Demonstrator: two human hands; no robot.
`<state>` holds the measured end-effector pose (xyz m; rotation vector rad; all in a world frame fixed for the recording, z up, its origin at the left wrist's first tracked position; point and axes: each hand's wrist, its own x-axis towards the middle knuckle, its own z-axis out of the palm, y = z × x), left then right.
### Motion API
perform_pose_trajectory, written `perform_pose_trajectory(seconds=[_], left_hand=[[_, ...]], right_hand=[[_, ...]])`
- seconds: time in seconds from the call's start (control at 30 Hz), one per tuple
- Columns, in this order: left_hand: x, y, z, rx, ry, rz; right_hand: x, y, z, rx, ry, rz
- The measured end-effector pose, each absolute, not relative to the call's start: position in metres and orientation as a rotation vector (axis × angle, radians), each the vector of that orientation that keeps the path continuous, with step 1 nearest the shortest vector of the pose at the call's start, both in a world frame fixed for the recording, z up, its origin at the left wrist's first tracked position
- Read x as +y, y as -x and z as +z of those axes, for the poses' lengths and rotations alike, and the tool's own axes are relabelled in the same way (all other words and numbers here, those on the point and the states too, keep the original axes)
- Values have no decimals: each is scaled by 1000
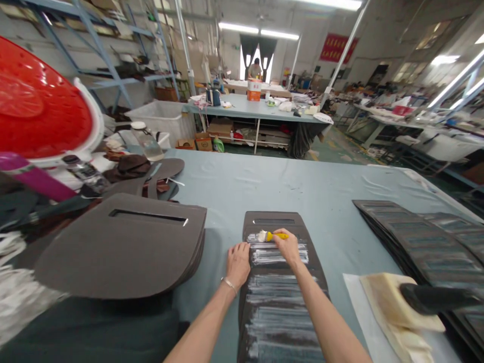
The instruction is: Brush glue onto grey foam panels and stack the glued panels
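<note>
A long dark leather-like panel with a slot near its far end lies in front of me, streaked with white glue in bands. My right hand is closed round a small yellow-handled brush whose white bristles touch the panel near the slot. My left hand rests on the panel's left edge, fingers curled down and pressing it flat, holding nothing.
A stack of large dark slotted pieces lies to the left. Fanned dark panels lie at right, beside a glue-caked block and a dark handle. A red fan stands far left. A person works at a distant table.
</note>
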<state>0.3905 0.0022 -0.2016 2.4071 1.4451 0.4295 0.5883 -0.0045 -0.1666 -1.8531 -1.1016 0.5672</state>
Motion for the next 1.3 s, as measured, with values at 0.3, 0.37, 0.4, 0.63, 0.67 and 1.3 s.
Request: perform_pose_trajectory(seconds=[0.3, 0.37, 0.4, 0.63, 0.67, 1.3], left_hand=[[1, -391, -209, 1453, -2422, 502], [2, -391, -210, 1448, -2424, 490], [2, -391, -210, 1449, -2424, 485], [0, -392, -209, 1472, -2403, 483], [0, -392, -208, 1472, -2392, 486], [37, -403, -200, 1566, -2361, 421]], right_hand=[[-35, -676, -142, -1153, 2193, 127], [-29, -666, -142, -1228, 2148, 194], [-26, -665, -144, -1241, 2155, 205], [-36, -693, -150, -1224, 2314, 60], [-37, -695, -150, -1230, 2314, 70], [8, -647, -148, -1110, 2198, 102]])
